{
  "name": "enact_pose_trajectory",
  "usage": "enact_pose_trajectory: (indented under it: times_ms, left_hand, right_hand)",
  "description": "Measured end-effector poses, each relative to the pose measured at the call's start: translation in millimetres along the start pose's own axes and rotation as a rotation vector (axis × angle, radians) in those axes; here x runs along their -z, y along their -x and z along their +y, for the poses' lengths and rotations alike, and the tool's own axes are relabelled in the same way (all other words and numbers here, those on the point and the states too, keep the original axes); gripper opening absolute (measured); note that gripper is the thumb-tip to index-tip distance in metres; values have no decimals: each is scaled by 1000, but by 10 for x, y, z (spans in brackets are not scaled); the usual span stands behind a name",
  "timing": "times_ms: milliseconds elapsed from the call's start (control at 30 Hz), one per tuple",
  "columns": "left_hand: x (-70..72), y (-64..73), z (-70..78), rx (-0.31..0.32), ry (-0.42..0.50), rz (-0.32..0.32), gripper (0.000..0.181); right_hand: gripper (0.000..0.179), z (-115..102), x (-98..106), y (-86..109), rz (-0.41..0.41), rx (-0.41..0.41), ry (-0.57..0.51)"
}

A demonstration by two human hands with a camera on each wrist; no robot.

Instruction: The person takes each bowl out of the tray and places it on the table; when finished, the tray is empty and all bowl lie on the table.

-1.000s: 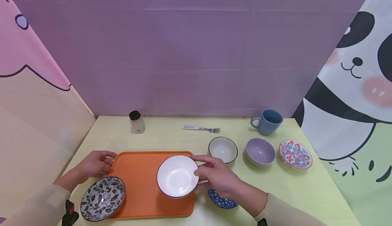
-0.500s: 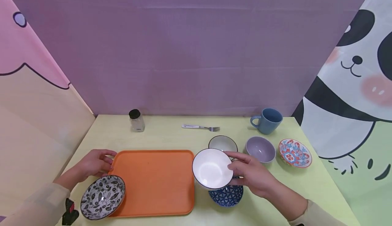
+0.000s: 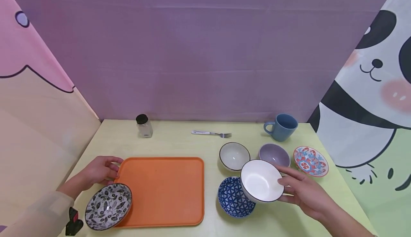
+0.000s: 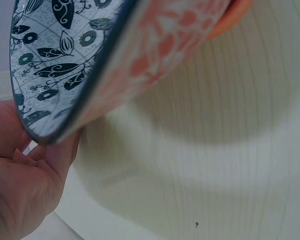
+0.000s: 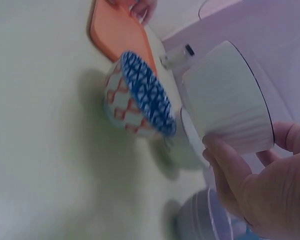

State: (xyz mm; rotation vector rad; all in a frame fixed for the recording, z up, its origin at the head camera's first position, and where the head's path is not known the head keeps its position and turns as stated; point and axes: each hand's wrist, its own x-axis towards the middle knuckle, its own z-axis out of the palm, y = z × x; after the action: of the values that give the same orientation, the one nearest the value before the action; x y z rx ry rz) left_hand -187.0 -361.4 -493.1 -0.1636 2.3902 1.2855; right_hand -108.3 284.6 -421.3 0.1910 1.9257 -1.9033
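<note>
My right hand (image 3: 305,190) holds a white bowl with a dark rim (image 3: 261,180) by its right side, thumb at the rim and fingers beneath. It is raised above the table; in the right wrist view the bowl's plain outer wall (image 5: 225,100) faces the camera. Below and left of it sits a blue-patterned bowl (image 3: 232,199). My left hand (image 3: 100,172) rests with its fingers at the left edge of an orange tray (image 3: 163,190). Just in front of that hand, a black-and-white leaf-patterned bowl (image 3: 108,206) overlaps the tray's near left corner; its outside shows red patterning (image 4: 160,55).
Behind the held bowl stand a grey-white bowl (image 3: 234,156), a purple bowl (image 3: 274,155) and a red-and-blue patterned dish (image 3: 310,161). Farther back are a blue mug (image 3: 281,127), a fork (image 3: 211,134) and a black-lidded jar (image 3: 144,126). A purple backdrop (image 3: 205,58) closes off the rear.
My right hand has carried the white bowl rightward from above the tray, past the blue-patterned bowl, which now shows more fully. My left hand and the tray have stayed in place.
</note>
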Motion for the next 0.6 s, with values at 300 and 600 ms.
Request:
enact_pose_trajectory:
  times_ms: [300, 600]
  left_hand:
    - [-37, -23, -42, 1, 0, -4, 58]
    - [-8, -2, 10, -7, -13, -13, 58]
  right_hand:
    - [45, 295, 388, 159, 49, -50, -27]
    - [35, 538, 558, 155, 32, -103, -105]
